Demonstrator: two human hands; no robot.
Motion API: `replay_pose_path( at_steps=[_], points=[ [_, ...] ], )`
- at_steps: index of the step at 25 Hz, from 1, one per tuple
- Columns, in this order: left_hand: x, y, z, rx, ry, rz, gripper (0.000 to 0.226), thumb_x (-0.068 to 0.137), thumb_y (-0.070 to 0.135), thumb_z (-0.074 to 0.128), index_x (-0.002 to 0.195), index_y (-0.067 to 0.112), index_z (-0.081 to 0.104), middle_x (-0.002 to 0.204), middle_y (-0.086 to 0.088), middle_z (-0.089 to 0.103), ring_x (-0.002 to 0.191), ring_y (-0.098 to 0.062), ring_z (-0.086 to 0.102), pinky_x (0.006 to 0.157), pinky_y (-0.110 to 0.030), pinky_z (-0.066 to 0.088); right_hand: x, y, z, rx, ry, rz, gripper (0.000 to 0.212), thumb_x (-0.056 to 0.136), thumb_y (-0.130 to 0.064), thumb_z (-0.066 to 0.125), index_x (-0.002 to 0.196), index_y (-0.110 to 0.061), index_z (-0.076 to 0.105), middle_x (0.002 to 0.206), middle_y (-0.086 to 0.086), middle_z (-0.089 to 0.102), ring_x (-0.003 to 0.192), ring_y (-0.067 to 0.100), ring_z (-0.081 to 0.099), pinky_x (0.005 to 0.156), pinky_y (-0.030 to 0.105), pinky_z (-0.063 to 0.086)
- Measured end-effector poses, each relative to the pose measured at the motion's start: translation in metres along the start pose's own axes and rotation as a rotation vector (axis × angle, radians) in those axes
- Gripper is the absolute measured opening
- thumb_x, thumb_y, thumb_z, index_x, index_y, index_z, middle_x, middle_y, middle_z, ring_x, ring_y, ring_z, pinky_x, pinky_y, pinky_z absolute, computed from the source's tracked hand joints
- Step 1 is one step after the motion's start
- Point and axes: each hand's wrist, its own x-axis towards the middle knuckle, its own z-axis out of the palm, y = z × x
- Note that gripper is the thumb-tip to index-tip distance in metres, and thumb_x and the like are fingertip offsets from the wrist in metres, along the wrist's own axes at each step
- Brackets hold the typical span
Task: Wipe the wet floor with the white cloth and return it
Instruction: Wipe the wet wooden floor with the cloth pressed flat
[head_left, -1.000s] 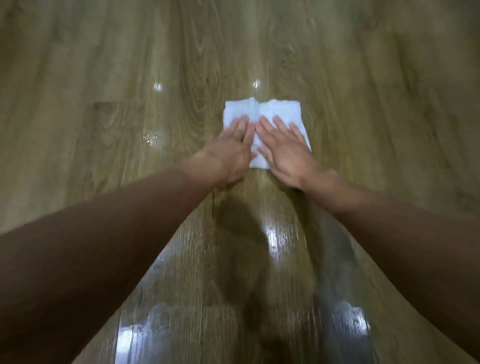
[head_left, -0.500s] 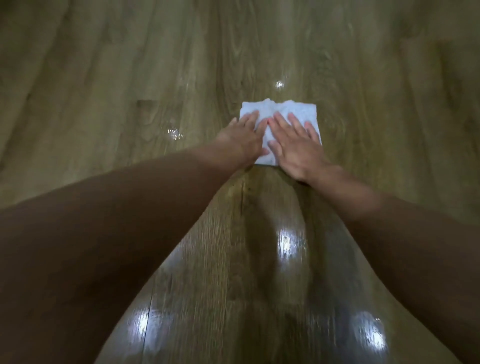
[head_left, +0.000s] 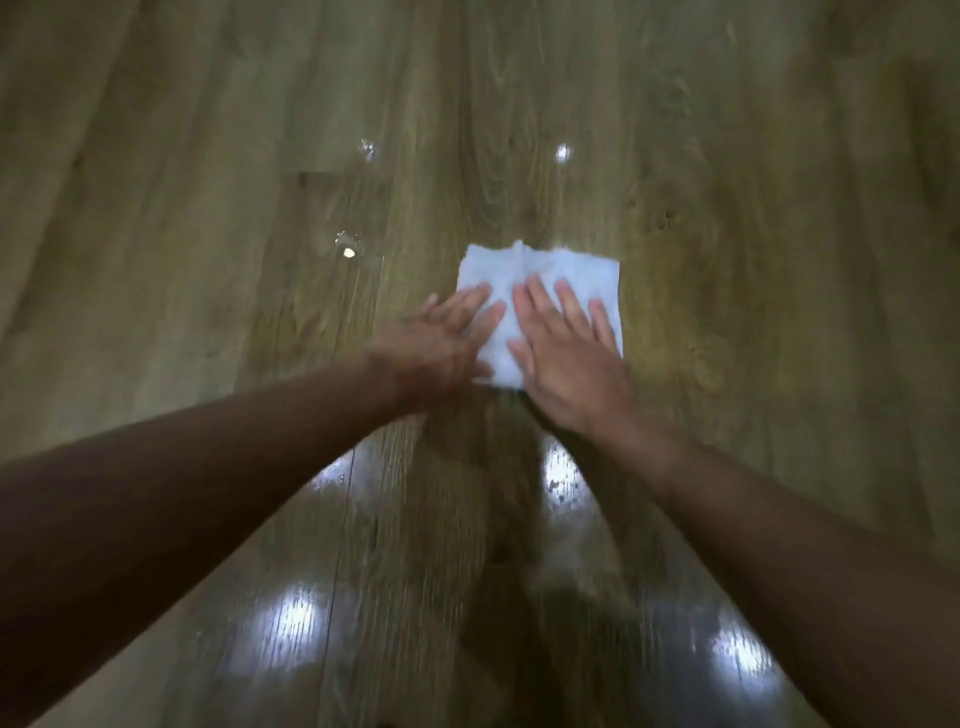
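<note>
in the head view, the cloth (head_left: 550, 270) is lying flat on the floor (head_left: 208, 260), folded into a rough square, a little beyond the middle of the frame. the left hand (head_left: 441, 343) and the right hand (head_left: 566, 353) are both lying on its near half, side by side and almost touching, fingers straight and palms pressing down; neither is curling round or pinching anything. the left hand is blurring a little, and its outer fingers are hanging off the cloth's left edge onto bare wood. drops (head_left: 349, 248) are glinting to the left of the cloth, apart from it, and a wet patch (head_left: 561, 467) is shining between the forearms, nearer the person. judging from this, the wiping is under way and water is waiting on more than one side. the cloth is looking thin, soft and light, probably limp and a bit heavier where it is soaking. it is likely to bunch or unfold if pushed from one edge, so flat palm pressure over the middle is suiting it best on this slick floor. for the return, pinching a far corner, which is showing free of the hands, is looking like the easiest hold.
</note>
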Motion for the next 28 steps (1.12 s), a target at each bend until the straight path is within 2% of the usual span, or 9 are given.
replay_pose_path(
  at_steps=[3, 5, 8, 12, 14, 17, 20, 25, 28],
  points=[
    [0.043, -0.014, -0.025, -0.104, -0.063, -0.14, 0.069, 0.103, 0.036, 0.03, 0.152, 0.006, -0.008, 0.159, -0.017, -0.015, 0.149, -0.026, -0.009, 0.121, -0.044, 0.008, 0.084, 0.009, -0.029, 0.12, -0.127, 0.077, 0.058, 0.103, -0.036, 0.023, 0.155, -0.024, -0.001, 0.162, -0.007, -0.009, 0.149, 0.02, -0.011, 0.118, 0.046, -0.007],
    [0.05, -0.012, -0.026, -0.141, -0.072, -0.187, 0.069, 0.103, 0.033, 0.031, 0.151, 0.003, -0.007, 0.159, -0.019, -0.014, 0.148, -0.03, -0.009, 0.121, -0.044, 0.007, 0.092, 0.002, -0.035, 0.103, -0.135, 0.096, 0.057, 0.103, -0.033, 0.025, 0.155, -0.022, 0.001, 0.163, -0.006, -0.007, 0.149, 0.022, -0.01, 0.118, 0.046, -0.005],
    [0.023, -0.001, -0.007, -0.126, 0.005, -0.098, 0.062, 0.104, 0.033, 0.024, 0.152, 0.001, 0.0, 0.158, -0.023, -0.007, 0.148, -0.033, -0.004, 0.121, -0.042, 0.004, 0.026, -0.011, -0.012, 0.068, 0.006, 0.055, 0.055, 0.104, -0.037, 0.018, 0.155, -0.02, 0.005, 0.163, -0.005, -0.001, 0.149, 0.021, -0.006, 0.12, 0.044, -0.003],
    [-0.022, 0.033, 0.026, -0.062, 0.022, -0.029, 0.058, 0.106, 0.028, 0.018, 0.148, -0.008, 0.005, 0.156, -0.03, -0.005, 0.147, -0.039, -0.004, 0.12, -0.042, -0.002, -0.053, -0.031, 0.011, -0.023, 0.049, -0.01, 0.054, 0.103, -0.035, 0.014, 0.154, -0.02, 0.014, 0.162, -0.004, 0.011, 0.15, 0.021, 0.003, 0.121, 0.044, 0.005],
    [-0.009, 0.029, 0.027, -0.069, 0.025, -0.048, 0.057, 0.105, 0.025, 0.018, 0.146, -0.013, 0.003, 0.154, -0.034, -0.005, 0.146, -0.042, -0.006, 0.121, -0.045, -0.001, -0.03, -0.02, 0.005, -0.041, 0.037, -0.022, 0.053, 0.104, -0.035, 0.014, 0.155, -0.022, 0.013, 0.162, -0.006, 0.011, 0.15, 0.019, 0.005, 0.12, 0.043, 0.005],
    [0.032, 0.0, -0.015, -0.071, 0.042, -0.161, 0.056, 0.106, 0.019, 0.022, 0.147, -0.013, 0.002, 0.154, -0.034, -0.003, 0.146, -0.042, -0.005, 0.121, -0.044, 0.002, 0.05, -0.006, -0.018, -0.003, 0.001, -0.004, 0.054, 0.104, -0.036, 0.02, 0.155, -0.023, 0.007, 0.163, -0.006, 0.003, 0.15, 0.021, 0.001, 0.119, 0.045, 0.003],
    [0.053, -0.015, -0.046, -0.09, -0.044, -0.235, 0.062, 0.104, 0.018, 0.033, 0.148, -0.009, -0.001, 0.156, -0.029, 0.002, 0.146, -0.041, -0.003, 0.121, -0.044, 0.002, 0.093, -0.018, -0.034, 0.046, -0.103, 0.069, 0.068, 0.099, -0.039, 0.04, 0.155, -0.022, 0.005, 0.163, -0.006, -0.001, 0.15, 0.025, -0.004, 0.119, 0.047, -0.002],
    [-0.023, 0.013, -0.005, -0.069, -0.083, -0.169, 0.06, 0.105, 0.021, 0.023, 0.147, -0.011, -0.005, 0.155, -0.033, 0.003, 0.145, -0.046, -0.001, 0.119, -0.048, 0.001, -0.002, -0.054, 0.009, 0.054, 0.091, -0.079, 0.065, 0.089, -0.033, 0.028, 0.153, -0.02, 0.022, 0.16, -0.004, 0.02, 0.149, 0.022, 0.01, 0.12, 0.041, 0.002],
    [-0.048, 0.016, 0.015, 0.008, -0.101, -0.085, 0.055, 0.105, 0.015, 0.017, 0.144, -0.016, -0.005, 0.152, -0.037, 0.005, 0.143, -0.05, 0.001, 0.119, -0.052, 0.003, -0.027, -0.066, 0.024, 0.054, 0.096, -0.142, 0.066, 0.086, -0.033, 0.022, 0.151, -0.021, 0.029, 0.158, -0.005, 0.026, 0.148, 0.019, 0.015, 0.119, 0.041, 0.007]
  ],
)
